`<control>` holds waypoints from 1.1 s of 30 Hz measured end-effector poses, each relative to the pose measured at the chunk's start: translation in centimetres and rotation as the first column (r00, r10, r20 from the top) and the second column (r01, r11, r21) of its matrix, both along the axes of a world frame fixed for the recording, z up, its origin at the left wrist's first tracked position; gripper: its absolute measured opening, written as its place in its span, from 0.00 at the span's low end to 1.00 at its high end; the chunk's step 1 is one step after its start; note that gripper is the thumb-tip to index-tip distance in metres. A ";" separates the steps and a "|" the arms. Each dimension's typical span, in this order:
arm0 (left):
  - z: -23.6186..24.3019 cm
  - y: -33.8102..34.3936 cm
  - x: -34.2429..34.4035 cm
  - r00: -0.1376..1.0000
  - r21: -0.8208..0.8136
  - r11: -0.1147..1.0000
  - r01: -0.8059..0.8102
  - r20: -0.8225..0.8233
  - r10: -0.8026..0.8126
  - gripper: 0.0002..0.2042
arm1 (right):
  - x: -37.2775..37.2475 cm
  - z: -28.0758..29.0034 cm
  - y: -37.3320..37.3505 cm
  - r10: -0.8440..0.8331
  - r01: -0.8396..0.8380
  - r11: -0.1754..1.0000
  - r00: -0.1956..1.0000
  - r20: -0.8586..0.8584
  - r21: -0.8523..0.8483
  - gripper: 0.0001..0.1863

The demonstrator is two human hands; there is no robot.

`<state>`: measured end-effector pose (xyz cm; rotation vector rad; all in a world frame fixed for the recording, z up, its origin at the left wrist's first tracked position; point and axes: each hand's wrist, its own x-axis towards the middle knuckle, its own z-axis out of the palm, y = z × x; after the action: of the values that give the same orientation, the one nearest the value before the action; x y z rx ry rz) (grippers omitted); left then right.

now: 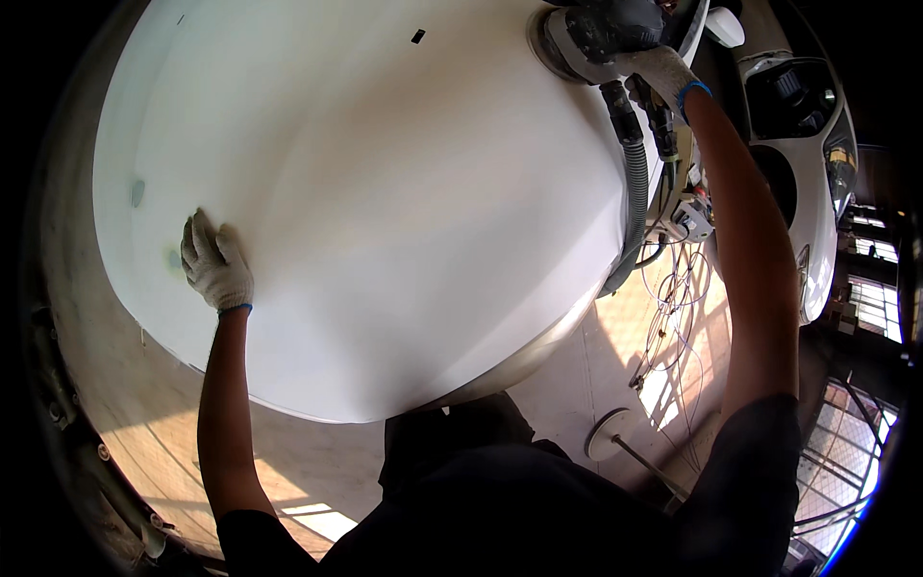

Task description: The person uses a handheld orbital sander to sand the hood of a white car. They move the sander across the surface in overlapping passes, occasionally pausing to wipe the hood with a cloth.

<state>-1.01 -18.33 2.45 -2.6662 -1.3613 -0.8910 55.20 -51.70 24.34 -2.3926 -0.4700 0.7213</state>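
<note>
A broad white car panel, curved like a hood, fills the middle of the head view. My left hand, in a light knitted glove with a blue cuff, lies flat on its left part with the fingers stretched out. Up at the far right, my right hand, gloved alike, is wrapped round a dark sander. The sander's round pad rests against the panel's far right area. From the tool a grey ribbed hose hangs down along the panel's right edge.
Tangled cables lie on the sunlit floor at the right. A round stand base with a pole is beside my right leg. Another white vehicle stands farther right. Pipes run along the left rim. A small dark slot marks the panel.
</note>
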 end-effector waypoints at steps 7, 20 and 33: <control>1.4 -1.0 0.5 0.999 -0.007 1.000 -0.022 0.041 0.022 0.28 | -2.2 0.8 2.4 0.041 -0.034 0.998 0.986 0.164 -0.044 0.14; 3.3 -2.8 -0.9 0.994 -0.066 0.997 -0.038 0.100 0.044 0.27 | -4.8 1.7 14.7 0.230 -0.213 0.972 0.951 0.206 -0.102 0.14; 2.7 -3.0 0.0 0.993 -0.014 1.000 0.004 0.114 -0.003 0.26 | -1.0 1.5 -3.7 -0.056 0.057 0.998 0.998 0.040 -0.039 0.11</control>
<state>-0.96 -21.30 5.17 -2.6664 -1.3900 -1.0534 54.16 -55.38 25.87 -2.4510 -0.4054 0.6661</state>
